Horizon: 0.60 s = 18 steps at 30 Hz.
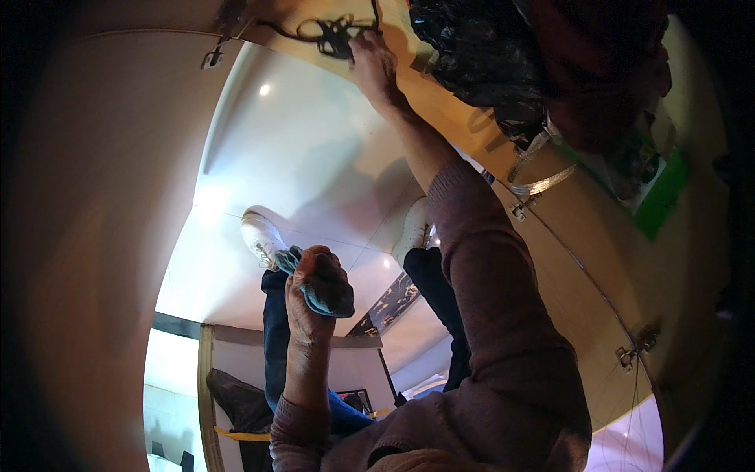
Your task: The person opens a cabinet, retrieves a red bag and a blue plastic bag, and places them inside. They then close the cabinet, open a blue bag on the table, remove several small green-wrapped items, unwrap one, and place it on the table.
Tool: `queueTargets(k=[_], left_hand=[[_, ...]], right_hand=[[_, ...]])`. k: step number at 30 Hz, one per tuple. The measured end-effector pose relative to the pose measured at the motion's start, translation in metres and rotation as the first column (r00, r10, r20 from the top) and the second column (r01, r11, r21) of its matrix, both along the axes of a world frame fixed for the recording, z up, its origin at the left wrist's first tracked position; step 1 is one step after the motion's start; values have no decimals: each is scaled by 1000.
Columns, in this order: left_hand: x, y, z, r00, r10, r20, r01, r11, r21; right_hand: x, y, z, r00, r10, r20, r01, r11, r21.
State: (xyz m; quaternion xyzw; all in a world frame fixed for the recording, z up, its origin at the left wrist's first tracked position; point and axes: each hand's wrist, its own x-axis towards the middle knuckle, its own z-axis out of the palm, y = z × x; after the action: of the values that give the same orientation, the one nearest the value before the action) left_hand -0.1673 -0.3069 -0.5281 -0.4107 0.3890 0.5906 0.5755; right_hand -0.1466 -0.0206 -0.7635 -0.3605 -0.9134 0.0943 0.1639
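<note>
My left hand (315, 295) is closed around a bunched blue-grey cloth (330, 292), held low in front of my body above the floor. Part of the cloth sticks out past the thumb side, near my white shoe (259, 233). My right arm stretches far forward, and at its end my right hand (376, 68) has its fingers curled at a tangled black cord (336, 36). One strand of the cord runs upward beside the fingers. The cord lies against a tan wooden panel (413, 65); the fingertips are partly hidden.
Black plastic bags (478, 53) and a dark red bag (607, 76) crowd the upper right, above a green bag (663, 189). A cabinet door (118, 177) with a metal hinge (212, 58) stands at left. More hinges (626, 357) line the right-hand panel. Beneath lies a glossy pale tiled floor (307, 153).
</note>
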Motion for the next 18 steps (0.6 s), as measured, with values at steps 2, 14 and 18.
queueTargets(k=[2,14,18], left_hand=[[2,3,-3,1000,-19,-2,19,999,-27],[-12,58,-82,978,55,-204,49,881,470],[-59,172,-111,906,110,-409,69,915,398]], right_hand=[[22,-19,13,978,-80,-195,27,965,-261],[195,-203,234,543,-730,415,-36,-514,-857],[193,-213,241,592,-721,359,-15,-456,-890]])
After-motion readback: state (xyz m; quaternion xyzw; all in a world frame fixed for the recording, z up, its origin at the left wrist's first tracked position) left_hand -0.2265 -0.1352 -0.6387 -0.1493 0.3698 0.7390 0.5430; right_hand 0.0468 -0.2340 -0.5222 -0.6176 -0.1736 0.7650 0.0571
